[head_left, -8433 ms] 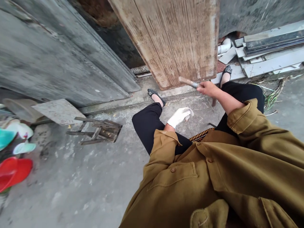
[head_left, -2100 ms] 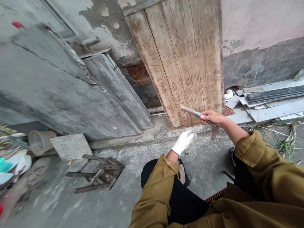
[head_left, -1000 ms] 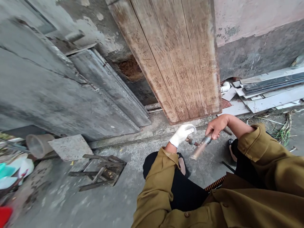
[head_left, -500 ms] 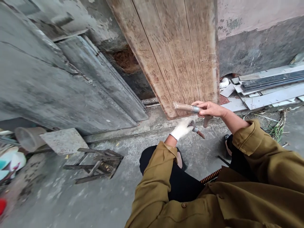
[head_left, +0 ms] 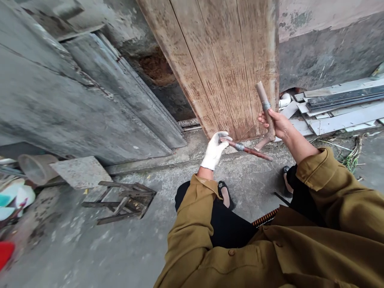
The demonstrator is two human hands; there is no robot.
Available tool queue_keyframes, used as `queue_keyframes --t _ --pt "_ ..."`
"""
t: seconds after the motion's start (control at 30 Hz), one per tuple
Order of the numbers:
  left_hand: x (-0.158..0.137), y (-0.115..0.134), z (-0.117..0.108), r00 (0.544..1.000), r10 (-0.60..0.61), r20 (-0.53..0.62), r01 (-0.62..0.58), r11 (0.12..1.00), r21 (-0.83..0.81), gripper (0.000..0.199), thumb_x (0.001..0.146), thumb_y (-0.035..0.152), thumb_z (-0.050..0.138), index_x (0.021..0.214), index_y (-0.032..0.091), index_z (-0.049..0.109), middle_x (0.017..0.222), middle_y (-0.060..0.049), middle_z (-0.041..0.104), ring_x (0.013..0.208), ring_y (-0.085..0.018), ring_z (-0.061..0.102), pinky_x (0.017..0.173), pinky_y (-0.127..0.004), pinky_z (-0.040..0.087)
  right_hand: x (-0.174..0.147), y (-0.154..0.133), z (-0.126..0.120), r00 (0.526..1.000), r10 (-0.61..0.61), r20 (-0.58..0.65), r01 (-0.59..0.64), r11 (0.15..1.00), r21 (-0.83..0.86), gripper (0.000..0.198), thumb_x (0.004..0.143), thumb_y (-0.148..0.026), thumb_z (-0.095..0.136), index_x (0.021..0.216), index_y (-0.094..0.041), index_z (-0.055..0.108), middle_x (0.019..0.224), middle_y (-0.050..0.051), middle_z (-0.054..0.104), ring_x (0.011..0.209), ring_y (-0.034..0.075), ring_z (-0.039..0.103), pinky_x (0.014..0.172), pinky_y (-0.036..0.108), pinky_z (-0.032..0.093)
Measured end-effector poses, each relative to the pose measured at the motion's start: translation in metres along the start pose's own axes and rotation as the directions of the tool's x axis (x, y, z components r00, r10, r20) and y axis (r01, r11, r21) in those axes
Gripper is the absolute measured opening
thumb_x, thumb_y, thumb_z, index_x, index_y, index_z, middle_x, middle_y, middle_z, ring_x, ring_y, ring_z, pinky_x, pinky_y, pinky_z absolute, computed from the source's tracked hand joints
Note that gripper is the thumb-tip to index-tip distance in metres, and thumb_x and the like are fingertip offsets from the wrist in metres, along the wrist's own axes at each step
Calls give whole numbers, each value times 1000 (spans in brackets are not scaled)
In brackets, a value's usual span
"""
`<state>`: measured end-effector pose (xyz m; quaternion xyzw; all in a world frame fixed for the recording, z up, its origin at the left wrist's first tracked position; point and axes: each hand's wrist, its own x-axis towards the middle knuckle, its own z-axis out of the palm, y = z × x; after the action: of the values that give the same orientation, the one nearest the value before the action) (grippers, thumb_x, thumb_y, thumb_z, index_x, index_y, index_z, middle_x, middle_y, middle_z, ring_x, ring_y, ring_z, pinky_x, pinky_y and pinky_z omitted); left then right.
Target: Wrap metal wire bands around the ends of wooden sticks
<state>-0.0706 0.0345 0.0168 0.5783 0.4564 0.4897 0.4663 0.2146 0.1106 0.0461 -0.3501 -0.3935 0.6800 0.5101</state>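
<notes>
My left hand (head_left: 214, 151), in a white glove, grips one end of a thin reddish-brown stick (head_left: 253, 152) with grey wire wound round it. The stick's other end points right and slightly down. My bare right hand (head_left: 280, 123) is closed round a thicker, pale brown forked branch (head_left: 263, 96), also bound with grey wire near its upper part. That branch stands nearly upright, and its short fork slants down to the left above the stick's far end. Behind both hands a worn wooden plank panel (head_left: 222, 72) leans against the wall.
Grey slabs (head_left: 120, 104) lean at the left. A small wooden stool (head_left: 123, 202) lies on its side on the concrete, near a flat board (head_left: 81, 172) and a translucent bucket (head_left: 37, 168). Stacked boards (head_left: 345, 108) and a white pipe (head_left: 285, 101) are at the right.
The forked branch has swung from nearly level to nearly upright in my right hand. My left hand has moved left and up, and the reddish stick now shows along most of its length.
</notes>
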Motion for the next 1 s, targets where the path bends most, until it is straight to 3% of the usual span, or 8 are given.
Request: queue_keyframes --t 0.2,0.33,0.43,0.5,0.57,0.7,0.9,1.0 --pt "2 -1 -3 990 -42 -136 77 961 267 25 77 37 64 90 16 60 79 0 59 71 -13 53 67 -23 44 -10 -4 5 989 -87 121 88 996 0 41 78 -52 72 96 -18 60 97 10 68 89 19 67 46 19 46" --pt "4 -10 -12 943 -143 -300 293 783 548 37 80 53 62 72 17 57 65 -1 55 68 -17 54 68 -27 42 -22 -10 10 948 -85 306 92 996 -9 53 68 -56 79 98 -16 62 98 11 68 82 18 66 45 20 43" --pt "2 -12 -13 919 -176 -353 375 663 648 43 76 58 67 90 17 63 84 -10 66 90 -28 63 80 -34 45 -30 -7 19 900 -14 435 40 998 -51 58 63 -59 81 95 -14 62 91 11 69 75 18 66 45 20 41" --pt "-2 -10 -3 958 -111 -265 254 756 603 51 79 54 67 115 19 61 111 -14 67 111 -29 60 92 -36 45 -33 0 28 864 50 501 -17 997 -71 57 63 -58 81 94 -14 63 91 11 70 75 18 67 46 20 43" --pt "-7 -7 13 999 -46 -2 43 930 366 50 90 51 56 130 21 55 127 -12 62 121 -24 56 100 -34 43 -33 10 37 832 122 541 -74 991 -110 54 66 -55 81 94 -13 65 96 13 71 80 19 68 48 20 45" --pt "-14 -9 45 966 -61 250 96 987 -129 56 92 58 51 126 14 55 96 -10 67 89 -19 66 86 -33 52 -27 25 43 831 238 503 -158 968 -197 47 71 -50 80 95 -11 69 103 14 71 81 17 68 49 18 46" --pt "-12 -6 51 931 -205 301 237 969 -74 35 86 45 60 93 12 64 51 6 41 43 -7 37 46 -20 37 -15 16 26 949 118 293 -90 990 -110 47 69 -53 79 89 -13 65 100 15 71 69 14 61 46 21 44" --pt "-15 4 50 888 -209 410 240 970 -25 33 85 43 60 92 11 65 53 5 44 41 -5 30 41 -20 24 -9 12 16 979 140 151 -73 921 -382 41 78 -53 71 87 -14 64 85 12 70 63 14 56 47 24 41"
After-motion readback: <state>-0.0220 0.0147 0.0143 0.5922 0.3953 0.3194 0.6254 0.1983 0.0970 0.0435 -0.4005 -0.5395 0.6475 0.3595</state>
